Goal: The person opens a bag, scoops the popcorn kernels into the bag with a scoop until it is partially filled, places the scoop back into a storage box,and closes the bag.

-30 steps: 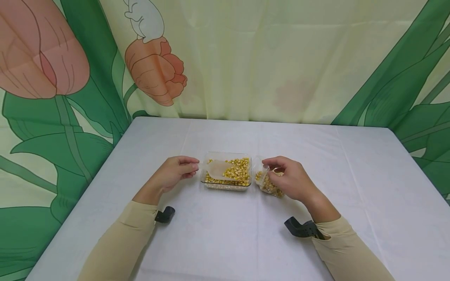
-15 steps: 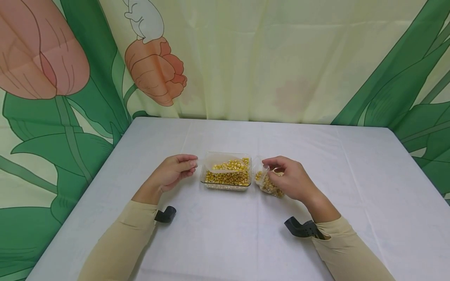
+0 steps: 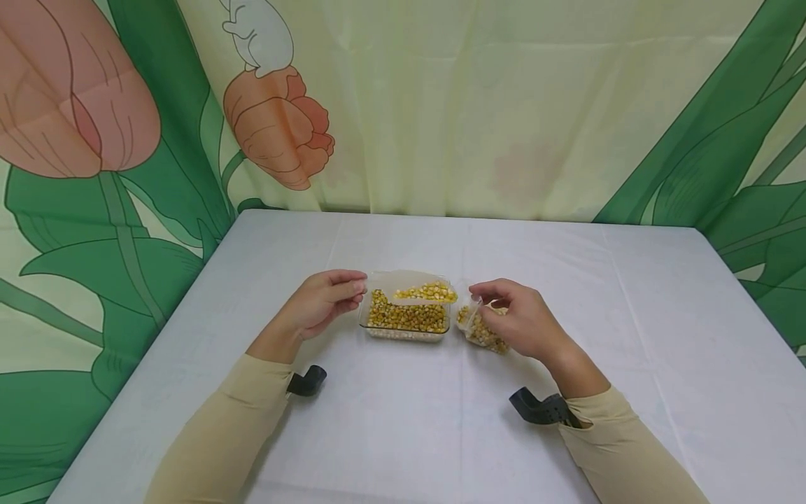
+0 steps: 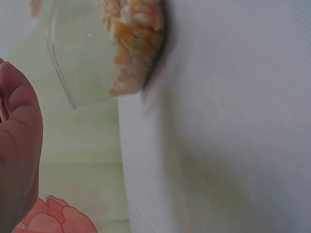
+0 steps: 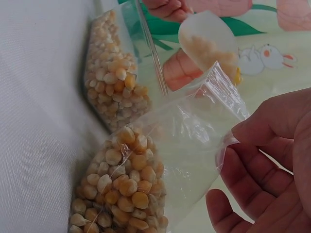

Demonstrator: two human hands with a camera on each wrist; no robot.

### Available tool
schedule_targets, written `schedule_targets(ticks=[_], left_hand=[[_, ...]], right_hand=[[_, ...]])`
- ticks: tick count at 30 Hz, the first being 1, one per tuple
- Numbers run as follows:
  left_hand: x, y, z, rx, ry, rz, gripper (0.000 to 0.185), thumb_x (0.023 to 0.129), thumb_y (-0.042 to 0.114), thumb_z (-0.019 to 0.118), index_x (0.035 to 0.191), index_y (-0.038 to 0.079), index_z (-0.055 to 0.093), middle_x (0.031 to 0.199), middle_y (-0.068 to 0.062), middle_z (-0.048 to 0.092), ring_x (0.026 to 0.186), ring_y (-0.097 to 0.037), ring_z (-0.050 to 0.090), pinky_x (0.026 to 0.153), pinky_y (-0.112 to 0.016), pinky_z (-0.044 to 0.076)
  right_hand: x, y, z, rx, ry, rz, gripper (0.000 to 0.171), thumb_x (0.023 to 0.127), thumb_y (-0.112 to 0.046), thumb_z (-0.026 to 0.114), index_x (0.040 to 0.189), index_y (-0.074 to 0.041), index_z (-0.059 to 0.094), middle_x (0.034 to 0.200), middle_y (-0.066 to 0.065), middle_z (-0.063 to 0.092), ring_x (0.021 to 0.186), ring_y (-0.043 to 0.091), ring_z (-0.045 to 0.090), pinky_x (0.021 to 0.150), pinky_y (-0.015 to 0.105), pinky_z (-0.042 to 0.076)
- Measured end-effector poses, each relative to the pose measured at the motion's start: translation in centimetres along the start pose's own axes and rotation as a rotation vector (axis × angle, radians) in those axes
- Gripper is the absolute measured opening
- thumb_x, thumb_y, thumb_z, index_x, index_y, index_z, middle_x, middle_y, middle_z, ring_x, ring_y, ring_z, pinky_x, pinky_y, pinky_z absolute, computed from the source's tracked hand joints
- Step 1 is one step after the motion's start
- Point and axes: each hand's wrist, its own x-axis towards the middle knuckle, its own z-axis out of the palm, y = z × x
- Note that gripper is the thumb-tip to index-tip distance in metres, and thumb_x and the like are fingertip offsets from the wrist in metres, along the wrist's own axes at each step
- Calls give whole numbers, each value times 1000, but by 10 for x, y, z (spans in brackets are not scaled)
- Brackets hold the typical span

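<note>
Item: your left hand (image 3: 321, 302), grip closed in a pinch on the handle of a translucent plastic scoop (image 3: 412, 294), which rides level above the clear container (image 3: 406, 334) with a heap of corn kernels (image 3: 431, 290) in its bowl. Item: your right hand (image 3: 522, 318), grip pinched on the upper lip of a small clear plastic bag (image 5: 194, 145), partly filled with kernels and resting on the white surface (image 3: 403, 434) just to the right of the container. Risk one: the scoop is heaped, so any tilt or jolt on the way across likely sends kernels rolling over the surface. Risk two: the bag mouth is limp film, held at one edge only; in the right wrist view it gapes but sags, and a wide scoop lip may catch it or fold it shut, spilling the load outside. Risk three: the bag leans on its own contents; a pull on the lip could tip it and shed what it holds.
</note>
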Motion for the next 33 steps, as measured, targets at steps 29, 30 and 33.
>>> schedule_targets(ticks=[29, 30, 33], left_hand=[[-7, 35, 46, 241, 5, 124, 32, 94, 10, 71, 122, -4, 66, 103, -12, 69, 99, -34, 64, 89, -35, 54], [-8, 36, 46, 244, 7, 133, 32, 93, 10, 71, 122, -4, 66, 102, -12, 69, 98, -33, 64, 89, -35, 54], [-10, 38, 49, 238, 12, 164, 30, 92, 9, 71, 120, -3, 67, 97, -10, 69, 90, -26, 65, 86, -35, 55]], right_hand=[[0, -1, -2, 9, 2, -15, 26, 92, 0, 61, 116, 2, 69, 112, 13, 70, 100, 30, 63, 86, 46, 52], [0, 0, -2, 10, 3, -15, 26, 92, 0, 61, 116, 2, 69, 112, 13, 70, 100, 30, 63, 86, 46, 52], [0, 0, -2, 12, 7, -18, 25, 92, 1, 62, 116, 2, 69, 112, 13, 70, 100, 30, 64, 85, 46, 52]])
